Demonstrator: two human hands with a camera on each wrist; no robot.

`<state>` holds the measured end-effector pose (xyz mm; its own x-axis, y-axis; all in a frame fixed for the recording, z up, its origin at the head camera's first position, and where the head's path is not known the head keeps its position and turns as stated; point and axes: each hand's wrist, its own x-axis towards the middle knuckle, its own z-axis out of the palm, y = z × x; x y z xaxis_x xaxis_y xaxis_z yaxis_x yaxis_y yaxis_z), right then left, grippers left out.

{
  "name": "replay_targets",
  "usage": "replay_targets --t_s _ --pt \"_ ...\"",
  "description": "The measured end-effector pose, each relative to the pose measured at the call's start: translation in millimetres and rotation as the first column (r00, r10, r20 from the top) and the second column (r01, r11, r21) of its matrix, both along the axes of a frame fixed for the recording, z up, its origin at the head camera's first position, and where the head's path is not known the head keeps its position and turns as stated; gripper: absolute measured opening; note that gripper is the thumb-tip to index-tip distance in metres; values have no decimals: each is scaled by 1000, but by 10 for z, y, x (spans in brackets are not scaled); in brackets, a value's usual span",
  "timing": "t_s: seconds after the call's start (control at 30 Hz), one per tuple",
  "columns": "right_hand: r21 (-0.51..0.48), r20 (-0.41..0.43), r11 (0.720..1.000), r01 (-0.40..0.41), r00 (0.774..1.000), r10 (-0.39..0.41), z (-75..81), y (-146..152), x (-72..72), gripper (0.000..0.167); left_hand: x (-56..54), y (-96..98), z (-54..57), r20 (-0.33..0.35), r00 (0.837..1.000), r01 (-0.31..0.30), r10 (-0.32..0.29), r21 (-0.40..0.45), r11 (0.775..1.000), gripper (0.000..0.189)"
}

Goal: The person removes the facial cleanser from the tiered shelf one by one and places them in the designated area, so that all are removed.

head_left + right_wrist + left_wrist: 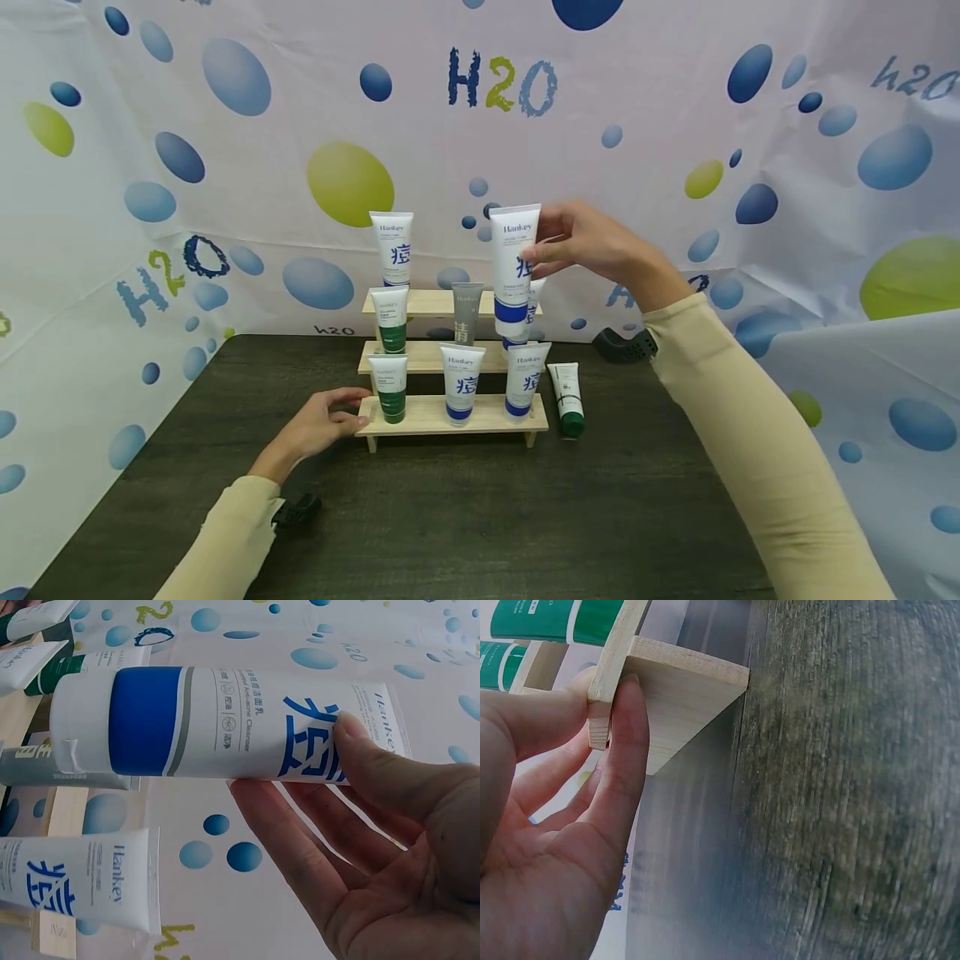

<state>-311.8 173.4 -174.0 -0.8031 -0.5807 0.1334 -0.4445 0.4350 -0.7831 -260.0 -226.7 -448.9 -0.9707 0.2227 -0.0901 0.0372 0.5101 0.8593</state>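
My right hand (581, 242) holds a white cleanser tube (513, 271) with a blue band, upright above the right side of a three-tier wooden stand (423, 418). In the right wrist view, the thumb lies on the printed front of this tube (217, 724) and the fingers are behind it. My left hand (318, 425) pinches the left end of the lowest shelf; the left wrist view shows thumb and fingers around the wooden edge (604, 709). Behind the held tube, another white-and-blue tube (534, 304) is partly hidden.
White-and-blue tubes stand top left (393, 246), bottom middle (461, 379) and bottom right (527, 379). Green-and-white tubes fill the left of the middle (391, 321) and bottom shelves (390, 387). A grey tube (466, 310) stands mid-stand. Another green-ended tube (567, 398) is right of the stand.
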Motion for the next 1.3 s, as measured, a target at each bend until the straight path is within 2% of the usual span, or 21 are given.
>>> replay_targets --t_s 0.23,0.53,0.97,1.3 --pt "-9 22 1000 21 1000 -20 -54 303 34 40 9 12 6 -6 1000 11 -11 4 1000 57" --pt "21 42 995 93 995 -94 -168 635 46 40 2 4 10 -12 1000 7 -7 -4 1000 57" --pt "63 116 982 176 976 -182 -512 1046 -6 47 -22 10 14 1 1000 -12 12 -11 1000 56" --pt "82 194 980 182 961 -195 -954 1210 -154 48 7 1 -13 16 1000 -22 22 8 1000 57"
